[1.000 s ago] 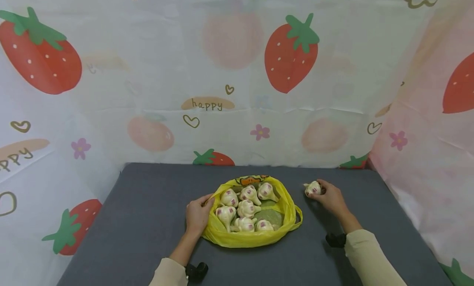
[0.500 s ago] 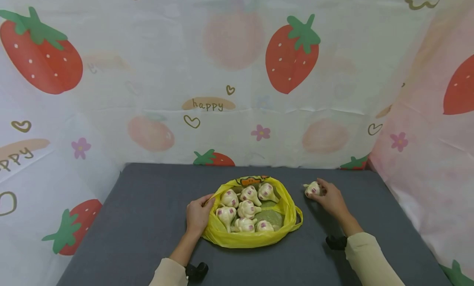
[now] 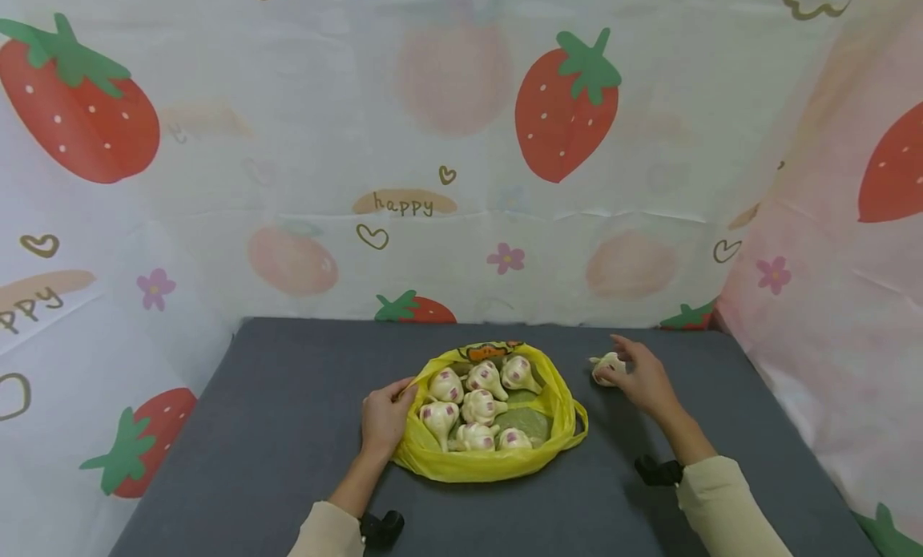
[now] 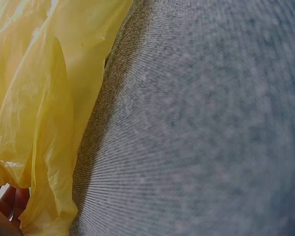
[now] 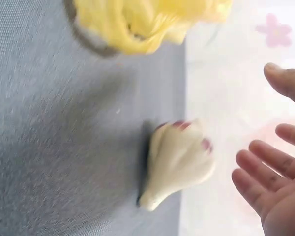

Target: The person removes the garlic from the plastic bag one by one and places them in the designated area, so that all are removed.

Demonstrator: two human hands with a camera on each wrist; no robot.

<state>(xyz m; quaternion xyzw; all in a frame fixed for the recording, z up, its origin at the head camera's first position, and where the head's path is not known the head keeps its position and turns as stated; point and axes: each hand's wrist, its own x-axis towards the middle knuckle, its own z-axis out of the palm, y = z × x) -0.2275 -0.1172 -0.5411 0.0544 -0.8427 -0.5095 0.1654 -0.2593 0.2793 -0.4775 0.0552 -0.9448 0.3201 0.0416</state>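
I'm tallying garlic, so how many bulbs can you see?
8: in the yellow bag, three bulbs at the back, two mid-row, two in front; one bulb on the table by the right hand. More may be hidden beneath.

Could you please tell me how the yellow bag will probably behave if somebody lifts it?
The yellow bag is probably floppy, since its thin-looking wall shows many wrinkles and folds. If lifted only at the edge that the left hand pinches, it would likely tilt. The garlic bulbs inside look rounded, so they may roll together.
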